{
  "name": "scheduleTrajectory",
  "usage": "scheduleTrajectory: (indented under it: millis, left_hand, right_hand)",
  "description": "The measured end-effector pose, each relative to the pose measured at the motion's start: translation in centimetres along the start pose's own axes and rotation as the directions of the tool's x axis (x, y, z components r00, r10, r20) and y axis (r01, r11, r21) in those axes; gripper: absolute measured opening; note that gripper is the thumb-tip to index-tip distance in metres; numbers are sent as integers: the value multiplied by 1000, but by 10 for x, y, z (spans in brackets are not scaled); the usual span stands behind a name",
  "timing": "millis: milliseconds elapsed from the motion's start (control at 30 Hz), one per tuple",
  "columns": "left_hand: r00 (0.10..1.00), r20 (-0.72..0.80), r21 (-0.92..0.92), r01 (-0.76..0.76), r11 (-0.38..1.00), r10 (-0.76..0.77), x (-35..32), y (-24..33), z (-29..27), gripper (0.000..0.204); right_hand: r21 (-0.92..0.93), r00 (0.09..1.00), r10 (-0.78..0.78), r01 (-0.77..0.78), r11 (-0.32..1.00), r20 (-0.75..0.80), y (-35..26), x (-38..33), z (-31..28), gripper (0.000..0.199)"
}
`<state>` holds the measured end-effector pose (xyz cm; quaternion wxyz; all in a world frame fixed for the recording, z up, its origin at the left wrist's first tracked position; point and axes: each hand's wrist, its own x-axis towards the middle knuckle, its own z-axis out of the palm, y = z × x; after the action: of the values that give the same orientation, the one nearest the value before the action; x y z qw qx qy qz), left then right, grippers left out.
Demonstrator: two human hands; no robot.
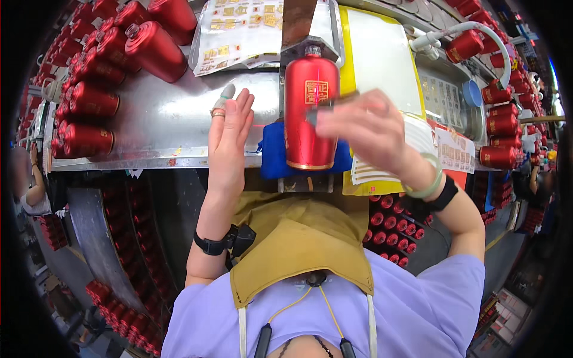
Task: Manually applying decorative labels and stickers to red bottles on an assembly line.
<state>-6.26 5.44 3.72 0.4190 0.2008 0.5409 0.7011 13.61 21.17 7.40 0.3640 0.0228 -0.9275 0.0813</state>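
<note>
A glossy red bottle [311,143] with a gold square emblem lies on a blue cloth [272,156] at the bench edge, its neck pointing away from me. My left hand [231,128] is held up left of the bottle, apart from it, with fingers stretched and nothing in it. A pale finger cot and a ring show on that hand. Over the bottle's right side hovers my right hand [373,125], smeared by motion, its fingers closed around a slim dark tool [345,99]. Whether that tool touches the bottle I cannot tell.
Many red bottles [156,52] stand at the left of the metal bench [173,113]. Sheets of gold stickers [239,33] lie at the back. On the right are a yellow-edged white board [382,56], stacked strips [382,170], a metal tray [441,101] and a curved white pipe [471,27].
</note>
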Motion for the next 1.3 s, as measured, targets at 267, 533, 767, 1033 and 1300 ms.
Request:
scheduleTrajectory:
  millis: [267, 533, 767, 1033, 1300]
  left_hand:
    - [999, 37, 15, -7, 1000, 6, -2, 4, 4, 68]
    - [1000, 29, -23, 8, 1000, -7, -5, 0, -2, 68]
    - [998, 64, 40, 25, 999, -28, -4, 3, 8, 69]
    - [982, 158, 2, 100, 995, -99, -3, 0, 23, 67]
    - [992, 120, 47, 40, 998, -46, -6, 3, 23, 65]
  right_hand:
    - [-163, 974, 221, -225, 961, -42, 31, 31, -1, 21]
    - [69, 914, 14, -46, 997, 405, -10, 56, 10, 5]
    - [-228, 991, 119, -131, 965, -66, 34, 68, -10, 23]
    - [-10, 975, 212, -213, 977, -65, 20, 34, 6, 25]
    - [154, 964, 142, -179, 972, 224, 4, 49, -6, 25]
